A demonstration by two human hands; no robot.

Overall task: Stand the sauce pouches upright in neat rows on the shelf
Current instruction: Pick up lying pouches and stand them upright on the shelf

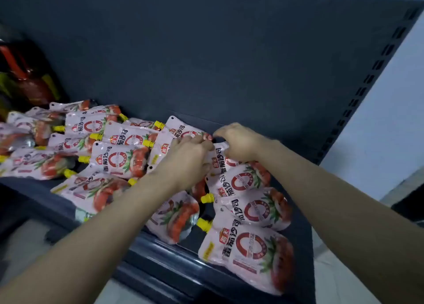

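1. I see both hands meet at the back of the right row, on 1 sauce pouch [218,158].
2. The left hand [188,154] has its fingers curled over the top left part of that pouch. The right hand [239,143] pinches the top right edge with bent fingers. Neither hand is spread flat.
3. The held pouch is the last of 4 in a row that runs from the front of the shelf [302,212] toward the back wall. The front pouch [247,253] is closest to me. All 4 lean back and overlap like roof tiles.
4. The held pouch sits right between the 2 hands. Its top edge goes across from 1 hand to the other. Its long side runs from that edge down toward me, under the next pouch. Both hands are just as near, so I think they should lift its top together to stand it up.
5. The pile [114,159] of loose pouches lies flat to the left, with yellow caps pointing many ways. The left hand is nearer to it, so I think that hand should fetch the next pouch.
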